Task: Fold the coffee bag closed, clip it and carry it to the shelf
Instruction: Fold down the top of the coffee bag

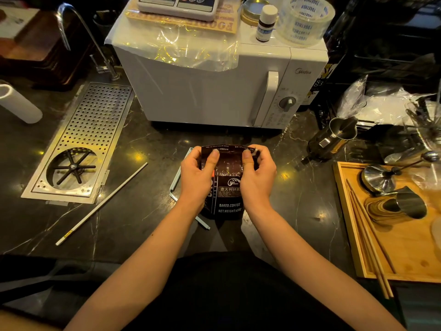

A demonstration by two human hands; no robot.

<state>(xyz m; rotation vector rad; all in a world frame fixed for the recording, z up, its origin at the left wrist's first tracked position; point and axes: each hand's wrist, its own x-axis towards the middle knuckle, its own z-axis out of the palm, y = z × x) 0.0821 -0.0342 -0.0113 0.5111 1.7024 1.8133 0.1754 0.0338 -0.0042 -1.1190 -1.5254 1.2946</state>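
A dark coffee bag (228,199) with white lettering stands upright on the black marble counter (148,211), in front of my body. My left hand (198,174) grips its top left corner, thumb pressed on the front. My right hand (256,173) grips the top right corner the same way. The bag's top edge is bent over toward me between both thumbs. A pale blue-white bar clip (175,185) lies flat on the counter, partly hidden behind the bag and my left hand. No shelf is in view.
A white microwave (214,89) stands just behind the bag, with a scale, a small bottle and a tape roll on top. A perforated drip tray (83,139) and a thin white rod (100,204) lie left. A metal pitcher (334,139) and a wooden tray (405,247) with tools sit right.
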